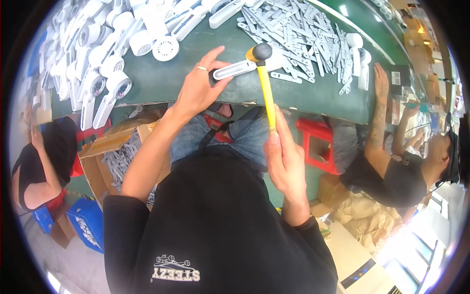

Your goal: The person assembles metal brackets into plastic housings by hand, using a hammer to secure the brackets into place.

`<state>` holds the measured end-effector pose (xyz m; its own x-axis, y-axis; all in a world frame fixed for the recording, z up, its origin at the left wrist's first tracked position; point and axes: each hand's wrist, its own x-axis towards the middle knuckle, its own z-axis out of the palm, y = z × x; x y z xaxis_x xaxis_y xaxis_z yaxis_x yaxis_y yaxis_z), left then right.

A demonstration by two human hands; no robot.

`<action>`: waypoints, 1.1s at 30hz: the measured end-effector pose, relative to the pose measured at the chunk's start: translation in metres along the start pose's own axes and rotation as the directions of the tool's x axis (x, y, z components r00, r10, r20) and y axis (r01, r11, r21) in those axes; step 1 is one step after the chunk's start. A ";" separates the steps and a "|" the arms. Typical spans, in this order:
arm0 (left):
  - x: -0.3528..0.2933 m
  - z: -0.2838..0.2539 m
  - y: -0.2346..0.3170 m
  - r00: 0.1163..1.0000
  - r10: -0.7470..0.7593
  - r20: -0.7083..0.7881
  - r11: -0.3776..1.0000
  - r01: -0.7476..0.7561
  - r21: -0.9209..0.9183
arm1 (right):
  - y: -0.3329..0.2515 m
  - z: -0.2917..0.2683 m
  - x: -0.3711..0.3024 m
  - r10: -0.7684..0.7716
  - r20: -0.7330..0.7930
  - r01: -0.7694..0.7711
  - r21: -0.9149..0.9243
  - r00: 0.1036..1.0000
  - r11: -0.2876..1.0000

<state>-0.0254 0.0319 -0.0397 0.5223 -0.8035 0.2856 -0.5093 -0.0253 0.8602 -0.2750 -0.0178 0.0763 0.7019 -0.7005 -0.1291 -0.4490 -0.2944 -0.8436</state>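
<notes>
Taking the green table [164, 81] as the landmark, nearest the body and short of its front edge is the right hand [285, 159], its fingers folded snugly round the lower handle of a yellow-handled mallet [268, 95], the thumb laid along the shaft, probably to steer it. Also short of that edge, to the left, a cardboard box [91, 166] of grey parts stands low beside the person's legs, perhaps so pieces lie within reach; a red stool [318, 147] stands to the right. Over the table's near part, the left hand [198, 88] holds one end of a white handled device [235, 70], thumb below, fingers only partly curled and some raised, a light grip that seems meant to keep them clear of the mallet's head. That head, black-faced, overlaps the device's far end; whether they touch I cannot tell. At the table's right edge rests a co-worker's hand [381, 81]. Farther across the table, white round-headed devices [122, 29] are heaped on the left and slim grey strips [293, 34] lie loose on the right, apparently kept apart by kind.
</notes>
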 end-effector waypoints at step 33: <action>-0.003 0.003 -0.008 1.000 -0.021 -0.005 0.992 0.022 0.125 | 0.015 -0.003 0.004 0.160 -0.073 -0.159 0.012 0.984 0.987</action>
<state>-0.0254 0.0326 -0.0488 0.5366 -0.7997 0.2694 -0.5794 -0.1171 0.8066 -0.2809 -0.0270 0.0648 0.5790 -0.7840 -0.2238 -0.5483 -0.1712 -0.8185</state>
